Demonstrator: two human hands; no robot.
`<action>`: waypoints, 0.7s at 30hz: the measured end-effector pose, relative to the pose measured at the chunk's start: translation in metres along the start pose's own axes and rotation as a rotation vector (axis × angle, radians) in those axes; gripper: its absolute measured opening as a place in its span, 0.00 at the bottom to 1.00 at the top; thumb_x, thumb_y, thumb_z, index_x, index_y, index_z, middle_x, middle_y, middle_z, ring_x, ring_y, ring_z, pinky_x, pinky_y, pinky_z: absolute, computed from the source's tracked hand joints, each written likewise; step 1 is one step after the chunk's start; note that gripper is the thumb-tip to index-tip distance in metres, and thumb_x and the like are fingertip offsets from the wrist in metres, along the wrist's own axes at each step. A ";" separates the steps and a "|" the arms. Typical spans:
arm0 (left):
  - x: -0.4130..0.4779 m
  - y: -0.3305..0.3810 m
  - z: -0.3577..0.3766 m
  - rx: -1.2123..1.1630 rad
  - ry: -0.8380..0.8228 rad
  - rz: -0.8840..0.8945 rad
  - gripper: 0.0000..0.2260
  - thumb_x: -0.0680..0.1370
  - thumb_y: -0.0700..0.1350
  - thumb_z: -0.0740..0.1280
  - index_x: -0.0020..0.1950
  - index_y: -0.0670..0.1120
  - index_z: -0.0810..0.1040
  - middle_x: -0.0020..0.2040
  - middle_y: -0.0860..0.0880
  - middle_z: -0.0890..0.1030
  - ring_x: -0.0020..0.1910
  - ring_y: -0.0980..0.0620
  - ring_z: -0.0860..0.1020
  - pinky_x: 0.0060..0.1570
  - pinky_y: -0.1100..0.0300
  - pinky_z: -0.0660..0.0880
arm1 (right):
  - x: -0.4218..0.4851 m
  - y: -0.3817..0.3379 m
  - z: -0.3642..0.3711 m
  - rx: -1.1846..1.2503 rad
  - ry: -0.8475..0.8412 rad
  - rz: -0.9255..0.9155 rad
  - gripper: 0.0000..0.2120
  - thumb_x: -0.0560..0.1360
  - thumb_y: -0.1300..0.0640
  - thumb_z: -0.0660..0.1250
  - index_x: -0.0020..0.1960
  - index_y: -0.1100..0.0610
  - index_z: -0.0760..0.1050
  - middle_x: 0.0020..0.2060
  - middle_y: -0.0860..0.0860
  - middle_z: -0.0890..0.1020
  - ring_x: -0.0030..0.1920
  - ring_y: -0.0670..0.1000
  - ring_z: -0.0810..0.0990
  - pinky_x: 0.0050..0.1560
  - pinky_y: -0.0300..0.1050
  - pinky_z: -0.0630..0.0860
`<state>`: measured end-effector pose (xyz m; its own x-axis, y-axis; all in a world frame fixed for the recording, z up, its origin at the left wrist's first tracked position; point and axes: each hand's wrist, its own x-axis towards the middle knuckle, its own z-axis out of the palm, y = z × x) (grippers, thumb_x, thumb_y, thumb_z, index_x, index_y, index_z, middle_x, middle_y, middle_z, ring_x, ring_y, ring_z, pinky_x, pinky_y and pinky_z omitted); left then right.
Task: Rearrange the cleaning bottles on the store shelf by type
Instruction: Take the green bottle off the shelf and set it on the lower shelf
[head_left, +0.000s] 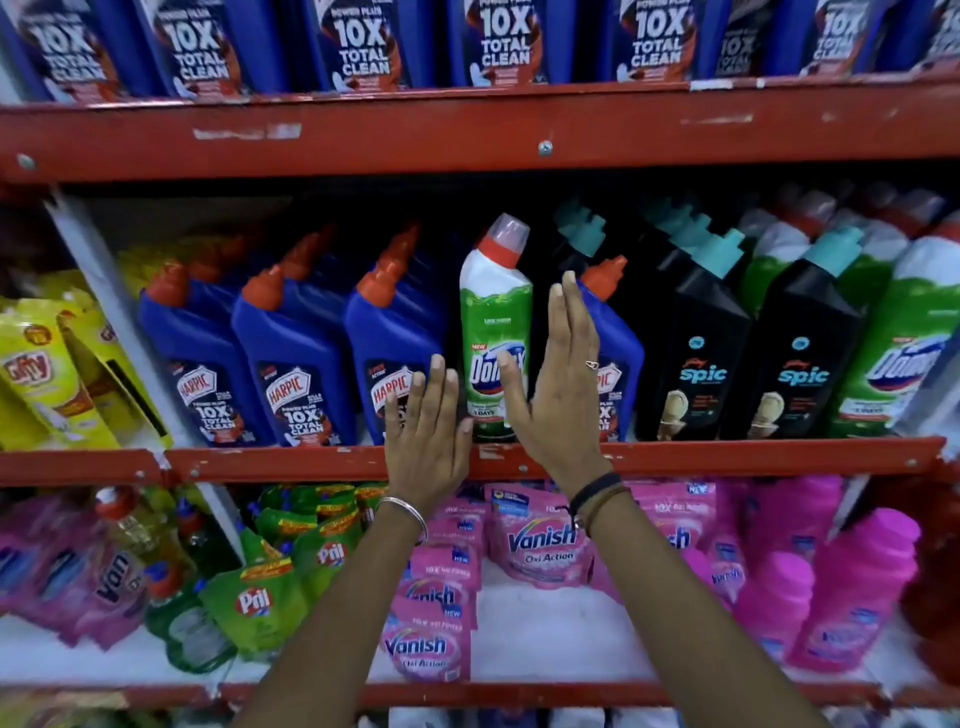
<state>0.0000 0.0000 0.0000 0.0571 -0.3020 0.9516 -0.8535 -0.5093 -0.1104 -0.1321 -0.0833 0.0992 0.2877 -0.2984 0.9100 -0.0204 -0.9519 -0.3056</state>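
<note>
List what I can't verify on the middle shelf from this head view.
- Blue Harpic bottle right of the green Domex bottle: label mostly covered by the right hand.
- Domex small print: too blurred.
- Rear rows: dark, only caps show.
- Right-end Domex bottle: cut off by the frame edge.

Both hands are raised flat and open-fingered before the middle shelf, the left hand and right hand flanking a green Domex bottle. Blue Harpic bottles stand to its left. Black Spic bottles stand to its right.
</note>
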 end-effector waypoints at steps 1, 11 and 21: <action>-0.002 -0.001 0.002 0.030 0.004 -0.029 0.26 0.84 0.51 0.46 0.80 0.45 0.43 0.79 0.50 0.42 0.78 0.52 0.41 0.75 0.50 0.37 | 0.003 -0.002 0.005 0.014 0.015 0.022 0.33 0.78 0.52 0.62 0.74 0.65 0.51 0.74 0.61 0.56 0.75 0.54 0.52 0.74 0.49 0.54; -0.007 -0.005 0.018 0.081 0.075 -0.002 0.26 0.83 0.51 0.45 0.79 0.43 0.44 0.80 0.48 0.43 0.78 0.52 0.43 0.75 0.52 0.36 | 0.051 -0.015 0.035 -0.253 -0.118 0.252 0.43 0.67 0.40 0.72 0.70 0.64 0.59 0.59 0.60 0.73 0.54 0.61 0.77 0.41 0.50 0.75; -0.003 -0.001 0.010 0.044 0.039 -0.031 0.26 0.84 0.50 0.43 0.79 0.43 0.41 0.79 0.49 0.40 0.78 0.53 0.41 0.75 0.53 0.35 | 0.028 -0.039 -0.014 -0.072 0.280 0.128 0.37 0.66 0.41 0.74 0.61 0.67 0.69 0.55 0.62 0.77 0.54 0.58 0.77 0.48 0.39 0.72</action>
<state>0.0063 -0.0064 -0.0060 0.0628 -0.2544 0.9650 -0.8279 -0.5532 -0.0920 -0.1364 -0.0558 0.1406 0.0042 -0.4140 0.9102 -0.1103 -0.9049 -0.4111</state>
